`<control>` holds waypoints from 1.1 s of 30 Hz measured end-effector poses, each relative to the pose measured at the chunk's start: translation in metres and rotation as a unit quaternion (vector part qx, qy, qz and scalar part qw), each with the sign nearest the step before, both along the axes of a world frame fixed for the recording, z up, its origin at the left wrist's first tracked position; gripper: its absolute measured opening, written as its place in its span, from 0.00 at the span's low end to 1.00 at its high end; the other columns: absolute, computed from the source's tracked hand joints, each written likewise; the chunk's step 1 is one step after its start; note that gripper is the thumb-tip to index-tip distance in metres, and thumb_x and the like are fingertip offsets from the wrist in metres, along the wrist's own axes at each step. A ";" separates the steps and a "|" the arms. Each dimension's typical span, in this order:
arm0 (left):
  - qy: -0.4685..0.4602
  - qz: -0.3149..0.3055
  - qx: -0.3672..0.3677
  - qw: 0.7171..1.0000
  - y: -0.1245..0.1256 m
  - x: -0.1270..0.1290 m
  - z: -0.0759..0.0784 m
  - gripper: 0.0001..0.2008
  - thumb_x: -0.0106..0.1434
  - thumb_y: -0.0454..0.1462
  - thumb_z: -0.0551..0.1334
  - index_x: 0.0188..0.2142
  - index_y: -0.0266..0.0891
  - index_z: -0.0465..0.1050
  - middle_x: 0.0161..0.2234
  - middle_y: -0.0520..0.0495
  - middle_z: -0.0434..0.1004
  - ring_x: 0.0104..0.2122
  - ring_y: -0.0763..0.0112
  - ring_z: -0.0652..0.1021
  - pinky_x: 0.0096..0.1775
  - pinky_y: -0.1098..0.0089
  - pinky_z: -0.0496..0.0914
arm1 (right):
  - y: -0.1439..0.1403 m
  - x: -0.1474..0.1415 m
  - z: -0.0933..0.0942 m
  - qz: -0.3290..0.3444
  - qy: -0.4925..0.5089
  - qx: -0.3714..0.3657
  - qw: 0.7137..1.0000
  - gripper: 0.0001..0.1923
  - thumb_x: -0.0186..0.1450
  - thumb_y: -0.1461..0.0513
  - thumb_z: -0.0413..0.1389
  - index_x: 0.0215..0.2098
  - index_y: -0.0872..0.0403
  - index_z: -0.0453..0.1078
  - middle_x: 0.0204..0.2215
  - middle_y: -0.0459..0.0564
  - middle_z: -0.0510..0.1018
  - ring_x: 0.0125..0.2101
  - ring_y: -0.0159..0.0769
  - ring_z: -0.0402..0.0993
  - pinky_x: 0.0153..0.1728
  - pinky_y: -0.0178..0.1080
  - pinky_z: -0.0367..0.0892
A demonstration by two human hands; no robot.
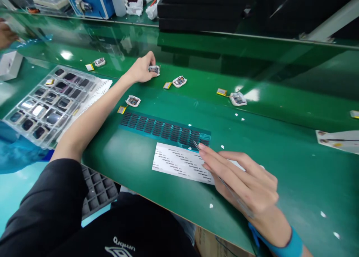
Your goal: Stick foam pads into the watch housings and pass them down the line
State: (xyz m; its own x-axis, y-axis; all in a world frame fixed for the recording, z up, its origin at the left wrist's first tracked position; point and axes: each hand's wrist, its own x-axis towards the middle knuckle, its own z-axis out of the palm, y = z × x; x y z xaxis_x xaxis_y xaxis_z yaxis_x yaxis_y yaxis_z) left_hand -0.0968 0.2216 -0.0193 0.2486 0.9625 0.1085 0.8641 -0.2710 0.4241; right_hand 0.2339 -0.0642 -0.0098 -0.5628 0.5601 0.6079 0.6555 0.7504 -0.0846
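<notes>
Green tabletop [269, 137] all round, and I read the clock with the sheet of dark strips [164, 128] at its centre. At 4 o'clock the right hand [244, 182] pinches tweezers [196, 145], fingers closed on the shaft; the tips are over the sheet's right end, though I can't tell whether they grip a strip. Those strips look thin and close-packed, so a careless prod could lift 2 together or crease a neighbour. At 11 o'clock the left hand [144, 68] has thumb and fingers closed on a white-framed module [154, 70] (its battery, if any, is hidden from me). Too hard a squeeze might press on the exposed circuitry. At 10, 1 and 2 o'clock lie 4 more modules [133, 101], each beside a small battery [121, 110], seemingly joined by thin leads; the left forearm could snag the nearest and strain its joint. White scraps [211, 205] dot the surface and might stick to a part. At 5 o'clock the printed sheet [174, 161] lies partly under the right hand, easily nudged.
</notes>
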 end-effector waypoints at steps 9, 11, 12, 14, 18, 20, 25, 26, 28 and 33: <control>-0.249 -0.145 -0.067 0.955 -0.071 0.064 0.049 0.10 0.71 0.41 0.63 0.48 0.42 0.77 0.40 0.47 0.86 0.37 0.63 0.85 0.40 0.58 0.77 | 0.003 0.004 0.004 -0.027 0.071 -0.009 0.997 0.24 0.70 0.73 0.61 0.61 0.49 0.74 0.45 0.47 0.88 0.37 0.39 0.84 0.34 0.42 0.81; -0.310 -0.164 -0.125 0.928 -0.105 0.088 0.061 0.09 0.72 0.37 0.62 0.49 0.39 0.77 0.38 0.46 0.85 0.37 0.64 0.85 0.34 0.64 0.75 | 0.004 0.004 0.002 -0.033 0.113 -0.035 0.992 0.18 0.71 0.73 0.59 0.55 0.51 0.76 0.43 0.49 0.88 0.40 0.41 0.85 0.37 0.43 0.81; -0.331 -0.182 -0.165 0.911 -0.122 0.098 0.066 0.08 0.72 0.36 0.62 0.48 0.38 0.78 0.37 0.46 0.85 0.35 0.65 0.85 0.32 0.67 0.73 | 0.004 0.004 0.001 -0.037 0.136 -0.054 0.989 0.16 0.71 0.73 0.57 0.52 0.51 0.76 0.43 0.50 0.88 0.43 0.41 0.85 0.39 0.44 0.81; -0.357 -0.226 -0.223 0.879 -0.153 0.114 0.072 0.08 0.72 0.33 0.62 0.47 0.38 0.80 0.35 0.47 0.85 0.30 0.70 0.83 0.28 0.71 0.69 | 0.005 0.004 0.000 -0.054 0.186 -0.080 0.978 0.14 0.73 0.72 0.54 0.49 0.51 0.76 0.43 0.50 0.88 0.45 0.41 0.85 0.41 0.44 0.81; -0.337 -0.276 -0.298 0.849 -0.190 0.126 0.071 0.13 0.74 0.31 0.58 0.50 0.40 0.81 0.35 0.49 0.84 0.21 0.78 0.74 0.24 0.71 0.67 | 0.004 0.003 0.001 -0.152 0.239 -0.071 0.956 0.13 0.78 0.68 0.50 0.51 0.52 0.75 0.32 0.45 0.85 0.28 0.33 0.81 0.29 0.37 0.75; -0.331 -0.283 -0.302 0.848 -0.199 0.129 0.068 0.15 0.73 0.29 0.56 0.50 0.40 0.81 0.33 0.50 0.83 0.22 0.77 0.74 0.25 0.71 0.67 | 0.005 0.003 0.003 -0.197 0.224 -0.045 0.953 0.12 0.78 0.66 0.50 0.50 0.53 0.76 0.26 0.41 0.81 0.20 0.29 0.74 0.22 0.35 0.69; -0.333 -0.288 -0.301 0.846 -0.208 0.134 0.060 0.17 0.72 0.28 0.53 0.50 0.41 0.79 0.27 0.53 0.76 0.22 0.75 0.70 0.25 0.71 0.66 | 0.006 0.001 0.005 -0.134 0.173 -0.003 0.976 0.08 0.73 0.66 0.60 0.49 0.49 0.75 0.24 0.39 0.79 0.16 0.26 0.70 0.15 0.32 0.61; -0.332 -0.283 -0.303 0.847 -0.209 0.134 0.058 0.17 0.72 0.29 0.53 0.51 0.42 0.79 0.26 0.54 0.74 0.22 0.75 0.70 0.24 0.71 0.65 | 0.006 0.001 0.004 -0.130 0.164 0.001 0.978 0.11 0.72 0.67 0.62 0.50 0.48 0.75 0.25 0.39 0.80 0.17 0.26 0.71 0.15 0.32 0.62; -0.329 -0.271 -0.306 0.851 -0.210 0.135 0.055 0.17 0.72 0.30 0.53 0.52 0.41 0.78 0.25 0.54 0.73 0.21 0.74 0.69 0.24 0.70 0.65 | 0.005 -0.001 0.003 -0.148 0.156 0.010 0.977 0.12 0.70 0.68 0.65 0.49 0.47 0.75 0.25 0.39 0.80 0.17 0.26 0.70 0.16 0.33 0.63; -0.323 -0.267 -0.282 0.863 -0.214 0.135 0.054 0.18 0.72 0.30 0.53 0.53 0.40 0.77 0.23 0.55 0.72 0.20 0.74 0.68 0.23 0.70 0.63 | 0.000 -0.003 0.004 -0.170 0.142 0.005 0.975 0.13 0.69 0.69 0.65 0.48 0.46 0.75 0.27 0.40 0.83 0.17 0.27 0.72 0.17 0.33 0.65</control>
State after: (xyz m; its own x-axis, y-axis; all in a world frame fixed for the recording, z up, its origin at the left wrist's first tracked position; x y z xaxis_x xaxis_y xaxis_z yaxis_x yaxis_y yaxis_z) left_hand 0.0379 0.0071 0.0343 0.7361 0.6744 -0.0578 0.2138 -0.1506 0.9652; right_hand 0.2310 -0.0645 -0.0056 -0.1534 0.6792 0.7178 0.8182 0.4946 -0.2931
